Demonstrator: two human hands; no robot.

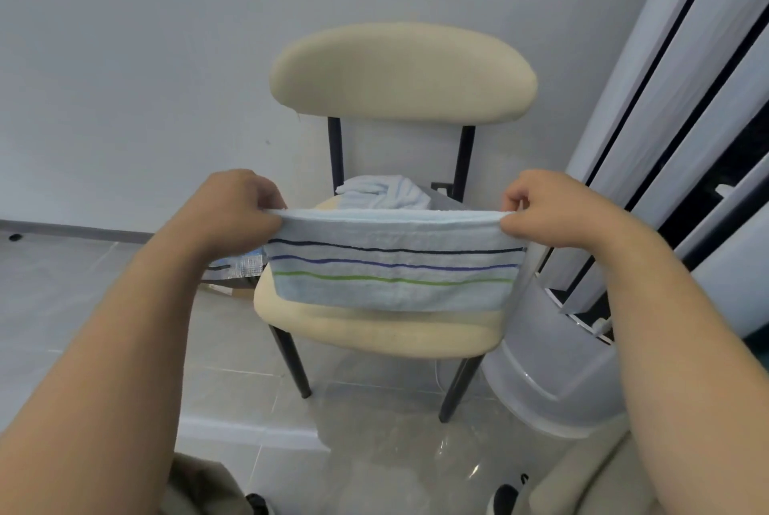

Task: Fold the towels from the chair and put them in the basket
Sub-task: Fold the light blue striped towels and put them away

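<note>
Grey floor tiles (104, 306), cream chair (401, 73), striped towel (391, 269)

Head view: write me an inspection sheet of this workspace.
Surface: cream chair seat, padded, on dark legs.
Job's things: striped towel held stretched above the seat; second towel crumpled at the seat's back; grey tub, probably the basket, right of the chair.
Clutter: foil packet on the floor left of the chair.
Hands: left hand and right hand each pinch a top corner of the striped towel.
Cables: nothing seen.
Surroundings: grey wall, tiled floor, tall white unit at right.
</note>
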